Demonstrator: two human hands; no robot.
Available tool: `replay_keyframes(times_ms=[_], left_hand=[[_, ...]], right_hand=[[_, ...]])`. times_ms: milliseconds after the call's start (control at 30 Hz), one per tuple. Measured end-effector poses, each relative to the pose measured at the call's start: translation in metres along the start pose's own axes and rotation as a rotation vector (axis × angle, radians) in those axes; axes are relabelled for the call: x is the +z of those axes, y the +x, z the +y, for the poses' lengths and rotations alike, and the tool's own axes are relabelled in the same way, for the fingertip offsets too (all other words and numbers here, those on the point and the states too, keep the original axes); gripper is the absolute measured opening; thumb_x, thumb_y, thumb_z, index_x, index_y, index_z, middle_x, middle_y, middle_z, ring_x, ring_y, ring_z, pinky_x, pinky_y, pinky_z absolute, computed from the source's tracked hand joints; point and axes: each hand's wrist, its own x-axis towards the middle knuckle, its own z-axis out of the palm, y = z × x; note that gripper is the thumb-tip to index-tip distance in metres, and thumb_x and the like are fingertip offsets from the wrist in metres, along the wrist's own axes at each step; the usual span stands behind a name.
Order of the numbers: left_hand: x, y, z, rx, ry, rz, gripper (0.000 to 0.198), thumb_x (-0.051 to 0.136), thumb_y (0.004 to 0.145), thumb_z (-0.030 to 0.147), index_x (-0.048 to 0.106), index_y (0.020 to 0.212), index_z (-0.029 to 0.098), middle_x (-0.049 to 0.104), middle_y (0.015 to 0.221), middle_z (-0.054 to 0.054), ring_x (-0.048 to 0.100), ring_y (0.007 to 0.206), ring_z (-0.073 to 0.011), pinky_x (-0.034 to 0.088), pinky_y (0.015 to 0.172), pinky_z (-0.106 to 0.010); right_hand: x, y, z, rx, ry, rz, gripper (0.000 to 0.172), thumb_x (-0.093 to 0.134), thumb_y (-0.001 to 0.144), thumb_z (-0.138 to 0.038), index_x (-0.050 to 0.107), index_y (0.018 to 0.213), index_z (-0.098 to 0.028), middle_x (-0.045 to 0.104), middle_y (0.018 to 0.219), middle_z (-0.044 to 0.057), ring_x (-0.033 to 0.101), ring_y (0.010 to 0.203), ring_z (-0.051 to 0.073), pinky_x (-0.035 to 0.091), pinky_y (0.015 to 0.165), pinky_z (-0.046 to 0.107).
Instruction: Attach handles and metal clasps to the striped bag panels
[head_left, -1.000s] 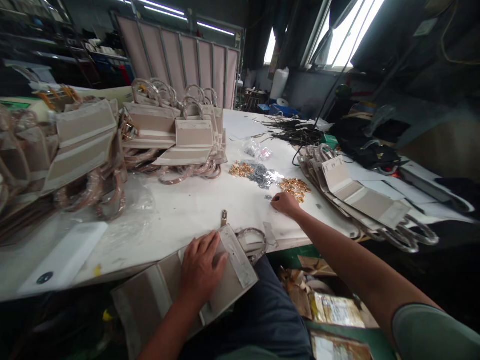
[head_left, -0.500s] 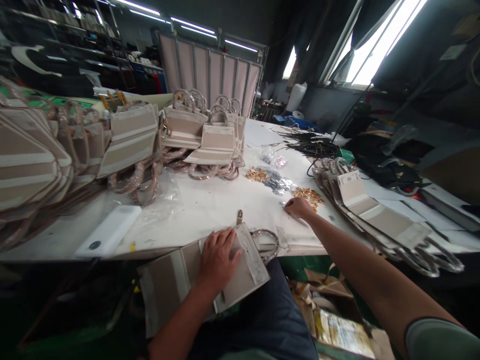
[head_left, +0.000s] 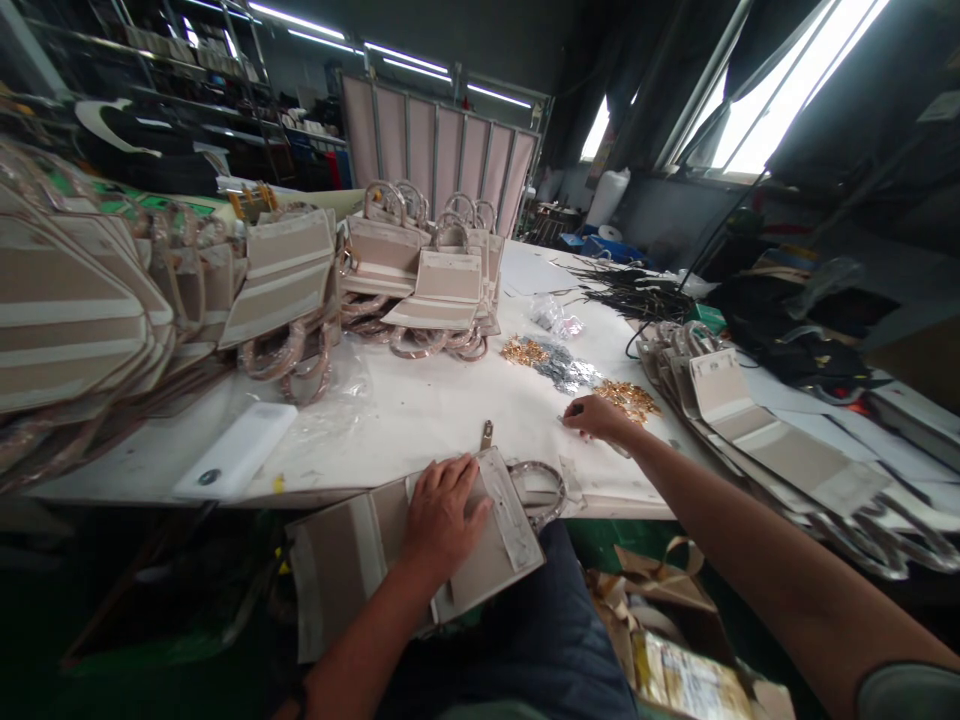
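My left hand [head_left: 445, 510] lies flat, fingers stretched, on a beige unsewn handbag body [head_left: 506, 560] that rests across my lap and the table edge. Clear-wrapped bag handle [head_left: 551, 490] sticks out at its right side. A small metal clasp tab [head_left: 487, 433] stands at its upper edge. Over the table, my right hand [head_left: 598, 418] is closed in a pinch, with a small silver metal piece [head_left: 562, 420] showing at the fingertips. Just beyond it are a pile of silver metal pieces [head_left: 561, 366] and a pile of gold metal pieces [head_left: 630, 400].
More handbag bodies are stacked at the left [head_left: 67, 300], the back [head_left: 442, 280] and the right [head_left: 780, 420]. A white oblong device [head_left: 238, 452] lies at the front left. Black strips [head_left: 634, 293] are heaped farther back. Below the table edge sits a box of scraps [head_left: 675, 620].
My right hand has drawn slightly left, away from the piles, with the small silver piece at its fingertips. My left hand stays on the handbag body. The view has shifted a little.
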Motion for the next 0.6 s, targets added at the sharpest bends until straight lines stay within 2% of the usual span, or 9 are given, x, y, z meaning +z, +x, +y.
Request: replay_keyframes(times_ms=[100,200,300,367,500,600], left_hand=[[0.001,0.0,0.0,0.006,-0.007,-0.005,0.053,0.063,0.098,0.039,0.058,0.148,0.021,0.061,0.152,-0.007,0.052,0.139,-0.0316,0.036,0.125,-0.056],[0.0,0.001,-0.001,0.008,-0.018,-0.002,0.053,0.063,0.098,0.039,0.059,0.147,0.021,0.062,0.152,-0.008,0.053,0.138,-0.0322,0.037,0.125,-0.057],[0.0,0.002,-0.002,0.009,-0.043,0.011,0.051,0.064,0.097,0.037,0.061,0.146,0.022,0.064,0.149,-0.009,0.055,0.136,-0.0321,0.039,0.123,-0.057],[0.0,0.002,-0.002,0.007,-0.055,0.018,0.05,0.064,0.097,0.037,0.062,0.145,0.022,0.065,0.148,-0.009,0.055,0.135,-0.032,0.039,0.123,-0.057],[0.001,0.003,-0.001,-0.004,-0.064,0.028,0.049,0.065,0.096,0.036,0.064,0.142,0.02,0.066,0.147,-0.01,0.056,0.134,-0.0319,0.04,0.122,-0.056],[-0.002,0.006,0.002,-0.026,-0.071,0.029,0.046,0.064,0.097,0.035,0.065,0.141,0.02,0.067,0.144,-0.009,0.057,0.132,-0.0311,0.043,0.12,-0.054]], right_hand=[[0.018,-0.023,-0.04,-0.16,0.11,-0.135,0.019,0.071,0.083,-0.024,0.082,0.097,-0.018,0.076,0.076,0.001,0.064,0.06,0.012,0.049,0.056,0.019],[0.04,-0.041,-0.084,-0.369,0.188,-0.337,0.022,0.068,0.081,-0.021,0.083,0.097,-0.018,0.074,0.073,-0.001,0.062,0.059,0.011,0.048,0.057,0.019],[0.057,-0.048,-0.115,-0.429,0.093,-0.424,0.025,0.067,0.077,-0.015,0.084,0.095,-0.016,0.072,0.07,-0.002,0.061,0.061,0.011,0.046,0.058,0.019],[0.064,-0.048,-0.123,-0.41,0.009,-0.419,0.025,0.067,0.077,-0.014,0.084,0.095,-0.015,0.072,0.069,-0.002,0.061,0.062,0.012,0.047,0.06,0.019],[0.068,-0.045,-0.122,-0.408,-0.064,-0.394,0.025,0.067,0.08,-0.015,0.084,0.099,-0.015,0.074,0.071,-0.001,0.062,0.061,0.012,0.048,0.062,0.02],[0.07,-0.045,-0.119,-0.425,-0.125,-0.344,0.023,0.069,0.08,-0.014,0.085,0.096,-0.017,0.077,0.078,0.0,0.068,0.072,0.015,0.049,0.068,0.021]])
